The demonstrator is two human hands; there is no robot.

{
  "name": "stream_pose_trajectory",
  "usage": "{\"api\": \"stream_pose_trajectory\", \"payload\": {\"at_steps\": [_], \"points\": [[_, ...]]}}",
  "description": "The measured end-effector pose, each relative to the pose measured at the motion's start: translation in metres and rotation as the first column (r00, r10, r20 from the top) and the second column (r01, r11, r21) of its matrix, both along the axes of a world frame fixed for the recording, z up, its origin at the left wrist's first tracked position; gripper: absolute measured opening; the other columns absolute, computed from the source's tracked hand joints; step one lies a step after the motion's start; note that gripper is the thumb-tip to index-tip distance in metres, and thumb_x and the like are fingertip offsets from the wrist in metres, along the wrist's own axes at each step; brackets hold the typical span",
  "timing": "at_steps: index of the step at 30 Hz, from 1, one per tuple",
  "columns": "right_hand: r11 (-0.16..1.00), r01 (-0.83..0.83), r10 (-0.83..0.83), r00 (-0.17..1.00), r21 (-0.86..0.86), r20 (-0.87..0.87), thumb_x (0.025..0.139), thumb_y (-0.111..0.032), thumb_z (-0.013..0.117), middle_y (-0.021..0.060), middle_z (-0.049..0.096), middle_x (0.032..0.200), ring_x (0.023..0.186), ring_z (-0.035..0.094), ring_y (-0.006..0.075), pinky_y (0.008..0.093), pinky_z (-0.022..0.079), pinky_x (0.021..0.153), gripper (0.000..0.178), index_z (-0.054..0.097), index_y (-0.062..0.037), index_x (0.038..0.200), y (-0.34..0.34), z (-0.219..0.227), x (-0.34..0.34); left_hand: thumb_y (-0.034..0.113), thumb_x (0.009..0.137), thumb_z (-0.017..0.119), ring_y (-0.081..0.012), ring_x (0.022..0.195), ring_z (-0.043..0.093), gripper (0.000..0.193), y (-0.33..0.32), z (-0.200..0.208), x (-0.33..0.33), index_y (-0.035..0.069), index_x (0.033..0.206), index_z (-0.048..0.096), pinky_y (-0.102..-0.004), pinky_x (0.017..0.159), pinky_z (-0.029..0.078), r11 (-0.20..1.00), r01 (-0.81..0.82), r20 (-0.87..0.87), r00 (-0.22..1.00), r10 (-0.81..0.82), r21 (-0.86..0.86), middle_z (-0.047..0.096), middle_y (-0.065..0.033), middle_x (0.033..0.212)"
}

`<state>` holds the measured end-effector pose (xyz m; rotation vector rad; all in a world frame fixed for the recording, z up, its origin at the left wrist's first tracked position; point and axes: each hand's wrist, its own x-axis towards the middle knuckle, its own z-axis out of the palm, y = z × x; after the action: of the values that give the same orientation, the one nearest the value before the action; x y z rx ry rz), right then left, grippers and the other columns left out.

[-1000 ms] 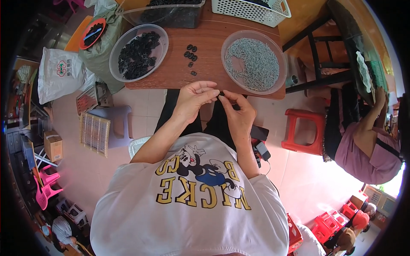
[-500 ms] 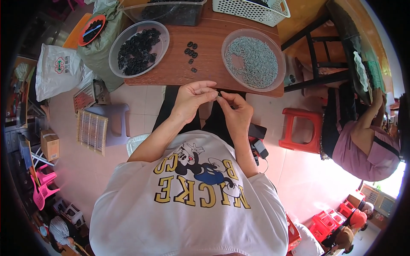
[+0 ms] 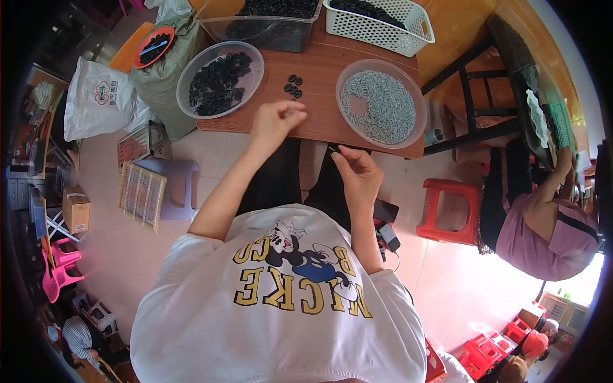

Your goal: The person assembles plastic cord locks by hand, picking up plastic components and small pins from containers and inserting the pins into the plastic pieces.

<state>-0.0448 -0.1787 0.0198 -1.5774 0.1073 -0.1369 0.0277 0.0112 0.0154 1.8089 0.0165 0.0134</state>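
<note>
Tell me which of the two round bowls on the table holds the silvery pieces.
The right bowl: its many small silvery pieces set it apart from the left bowl, which holds black pieces.

White short-sleeved fabric shirt point(image 3: 274, 338): yellow capital lettering point(image 3: 279, 287), two rows. White plastic sack point(image 3: 86, 112): red emblem point(image 3: 102, 93) beside dark characters point(image 3: 113, 94). Brown cardboard box point(image 3: 76, 209): marking illegible.

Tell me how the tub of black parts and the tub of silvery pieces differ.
The left tub holds chunky black parts; the right tub holds slender silvery pieces. The left tub's bare patch lies toward its right side, the right tub's toward its left. Both are round, translucent plastic tubs on the brown wooden table.
</note>
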Motion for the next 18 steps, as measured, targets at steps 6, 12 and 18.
{"api": "stream_pose_trajectory", "payload": {"at_steps": [6,12,18], "points": [[1.0,-0.011,0.011,1.0,0.021,0.003,0.079,0.001,0.068,-0.0004,0.063,0.079,0.069,0.054,0.0031,0.0165,0.043,0.064,0.015,0.066,0.0018,0.094,-0.001,-0.001,0.001,0.006,0.079,0.063,-0.0347,0.087,0.059,0.019,0.005,-0.018,0.052,-0.003,0.096,0.066,-0.0387,0.078,0.047,0.714,-0.169,0.347,0.932,-0.109,0.679,0.06,-0.018,0.092],[0.998,-0.017,0.018,1.0,0.058,-0.009,0.08,0.001,0.067,-0.0004,0.062,0.081,0.071,0.054,0.0034,0.0163,0.043,0.066,0.018,0.066,0.0012,0.097,-0.009,-0.007,0.006,0.003,0.077,0.062,-0.037,0.091,0.057,0.018,-0.002,-0.027,0.062,-0.003,0.094,0.065,-0.0411,0.081,0.046,0.683,-0.108,0.317,0.93,-0.188,0.722,0.059,-0.0206,0.096],[0.996,-0.045,0.042,0.998,0.072,0.039,0.081,0.002,0.066,-0.0017,0.06,0.084,0.074,0.053,0.0031,0.0158,0.042,0.067,0.023,0.065,0.0001,0.104,-0.006,-0.009,0.016,0.004,0.081,0.061,-0.0314,0.09,0.06,0.026,-0.006,-0.011,0.051,-0.005,0.106,0.061,-0.0366,0.08,0.048,0.791,-0.051,0.26,0.955,-0.139,0.609,0.06,-0.0181,0.095]]}}
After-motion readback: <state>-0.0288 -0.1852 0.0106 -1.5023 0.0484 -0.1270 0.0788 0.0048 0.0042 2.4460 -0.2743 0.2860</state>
